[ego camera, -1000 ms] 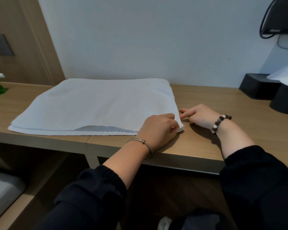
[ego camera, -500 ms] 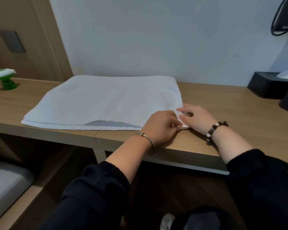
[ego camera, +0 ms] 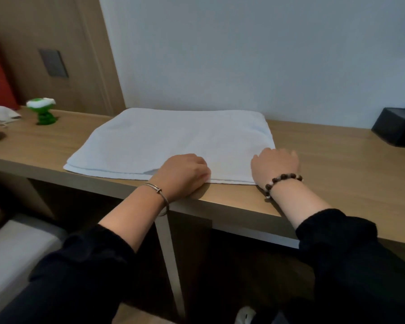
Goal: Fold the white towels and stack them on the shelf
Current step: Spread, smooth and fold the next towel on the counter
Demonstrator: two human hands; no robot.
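A: Where's the white towel?
B: White towel (ego camera: 173, 141) lies flat on the wooden desk (ego camera: 337, 164), folded into a rectangle. Two layers show at its near left corner. Far edge is close to the wall, near edge runs close along the desk's front.
A: Hands?
B: Both at the near edge. Left hand (ego camera: 185, 174) sits on the hem about mid-width, knuckles up, heel on bare desk. Right hand (ego camera: 275, 164) covers the near right corner, palm down.
A: Fingers?
B: Left fingers (ego camera: 204, 176) are curled tight over the hem. Pinching the cloth or not: cannot tell, the hand hides it. Right fingers (ego camera: 276, 152) are bent, tips down on the cloth just inside the right edge. Blurred, so pressing or pinching: cannot tell.
A: Hands touching?
B: No, apart. A strip of hem shows between them.
A: Else on the desk?
B: Green figurine (ego camera: 42, 112) far left, black box (ego camera: 398, 127) far right, both well apart from the towel. Metal bangle (ego camera: 160, 195) on the left wrist, bead bracelet (ego camera: 282, 181) on the right.
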